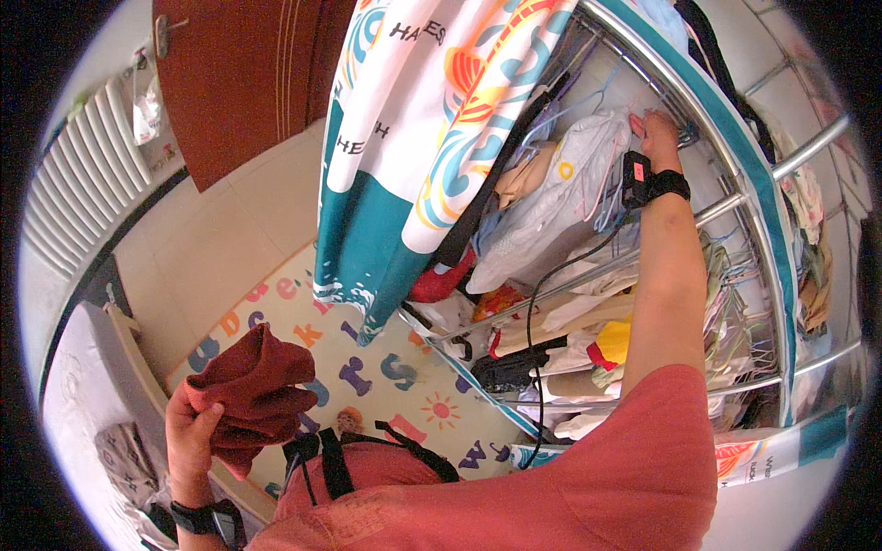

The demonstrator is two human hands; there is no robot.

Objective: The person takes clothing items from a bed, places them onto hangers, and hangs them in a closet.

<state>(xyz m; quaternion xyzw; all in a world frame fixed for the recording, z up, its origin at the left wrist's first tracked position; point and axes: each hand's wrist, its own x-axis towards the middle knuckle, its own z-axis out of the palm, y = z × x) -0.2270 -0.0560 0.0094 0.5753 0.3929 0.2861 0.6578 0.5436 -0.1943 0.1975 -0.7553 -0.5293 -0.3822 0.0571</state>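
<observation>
My left hand [191,430] grips a folded maroon cloth [258,396], thumb on top, held out over the floor mat at the lower left. On the right, my right hand [658,134] reaches into a fabric-covered metal-frame wardrobe, up by its hanging rail. Its fingers are curled near the top of a pale grey-white garment [551,186]; whether they hold a hanger there is hard to make out. Thin blue and pink hangers [603,200] hang just below that wrist.
A printed white and teal curtain [386,165] hangs in folds at the wardrobe's left side. Metal tubes [723,206] cross the frame, with clothes packed below. A black cable [530,330] runs from my right wrist. Left are a brown door [234,82] and a bed [83,358]; a letter-printed mat [358,375] covers the floor.
</observation>
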